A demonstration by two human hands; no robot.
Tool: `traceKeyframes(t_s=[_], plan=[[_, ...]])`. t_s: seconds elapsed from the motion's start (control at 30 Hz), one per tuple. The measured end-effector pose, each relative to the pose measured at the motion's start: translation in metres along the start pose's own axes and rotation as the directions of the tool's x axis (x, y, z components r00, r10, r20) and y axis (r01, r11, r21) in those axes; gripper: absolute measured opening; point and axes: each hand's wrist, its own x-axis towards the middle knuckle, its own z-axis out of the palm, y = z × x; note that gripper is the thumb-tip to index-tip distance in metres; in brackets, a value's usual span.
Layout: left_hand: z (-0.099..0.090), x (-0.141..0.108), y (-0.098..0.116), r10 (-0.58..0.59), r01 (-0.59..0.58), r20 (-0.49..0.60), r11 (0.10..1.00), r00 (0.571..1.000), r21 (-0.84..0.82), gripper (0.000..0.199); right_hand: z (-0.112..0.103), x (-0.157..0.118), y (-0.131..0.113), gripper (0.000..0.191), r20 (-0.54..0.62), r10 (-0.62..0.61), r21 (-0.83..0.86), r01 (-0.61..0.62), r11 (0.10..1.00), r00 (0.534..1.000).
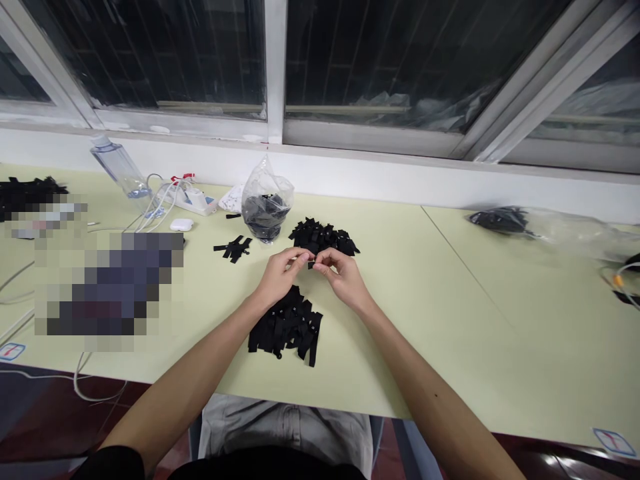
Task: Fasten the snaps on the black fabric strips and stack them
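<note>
Bright overhead lt, soft shadows, edges bent.

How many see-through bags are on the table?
2. One bag stands near the middle of the table, with black pieces inside. Another bag lies far to the right, with something black in it. It's blurry, so another might be hidden there.

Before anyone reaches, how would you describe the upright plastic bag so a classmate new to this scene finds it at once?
Find the window, then the pale green table below it. Near the table's far edge, between the white power strip and the farther black pile, is the clear bag. It stands upright, black pieces inside; the other bag lies at right.
</note>
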Motion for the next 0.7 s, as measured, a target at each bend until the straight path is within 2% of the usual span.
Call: traceKeyframes(t_s=[0.2,0.37,0.43,0.57,0.7], plan=[[-0.002,0.000,0.005,-0.026,0.026,0.002,1.000,1.000,0.014,0.039,-0.002,-0.002,-0.008,0.011,-0.036,-0.101,-0.173,0.093,0.980,0.994],[0.001,0.000,0.003,-0.096,0.106,0.071,0.981,0.993,-0.162,0.034,-0.004,-0.002,-0.009,0.012,-0.067,-0.134,-0.203,0.118,0.972,0.989],[0.000,0.000,0.001,-0.119,0.136,0.104,0.974,0.988,-0.182,0.032,-0.004,-0.002,-0.009,0.013,-0.073,-0.124,-0.190,0.108,0.976,0.990],[-0.002,0.000,-0.006,-0.115,0.137,0.164,0.982,0.980,-0.128,0.031,-0.005,-0.001,-0.009,0.014,-0.065,-0.109,-0.161,0.098,0.982,0.992],[-0.002,-0.001,-0.012,-0.073,0.081,0.130,0.995,0.989,-0.055,0.029,-0.005,-0.001,-0.009,0.013,-0.066,-0.095,-0.153,0.084,0.985,0.993]])
